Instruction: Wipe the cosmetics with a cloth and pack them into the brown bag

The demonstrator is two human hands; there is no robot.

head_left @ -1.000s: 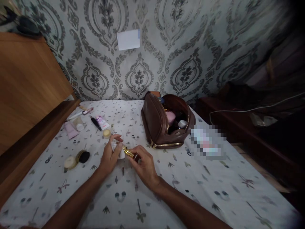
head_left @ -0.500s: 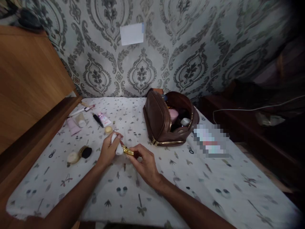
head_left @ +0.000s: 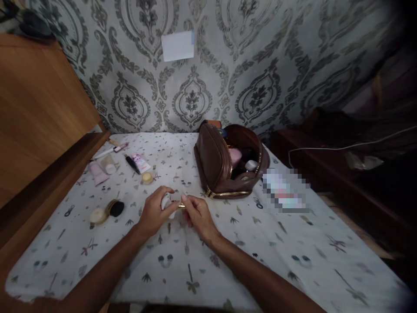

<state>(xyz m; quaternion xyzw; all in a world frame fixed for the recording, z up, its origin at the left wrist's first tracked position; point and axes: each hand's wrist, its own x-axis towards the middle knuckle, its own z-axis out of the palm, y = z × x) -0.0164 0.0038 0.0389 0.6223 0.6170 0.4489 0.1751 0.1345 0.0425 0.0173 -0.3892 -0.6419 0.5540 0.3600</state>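
My left hand (head_left: pixel 156 211) is closed around a white wad (head_left: pixel 167 203) that looks like a tissue or wipe. A small gold cosmetic tube (head_left: pixel 182 206), probably a lipstick, is pinched in my right hand (head_left: pixel 198 215). The two hands meet over the middle of the table, with the tube against the wad; fingers hide most of both. Just beyond my left hand lies a small round yellowish pot (head_left: pixel 147 178). To the left, a cream-coloured round jar (head_left: pixel 98 215) rests beside a black-and-gold one (head_left: pixel 116 208).
Behind my right hand stands an open brown cosmetic bag (head_left: pixel 215 152) with several items inside. Tubes, including a pink one (head_left: pixel 98 172) and a printed one (head_left: pixel 140 163), lie at the back left beside a black slim item (head_left: pixel 132 164). A wooden panel (head_left: pixel 45 87) borders the left.
My hands have come closer together. My left hand has shifted right and turned over the white wad, and the gold tube is now more covered by my fingers.
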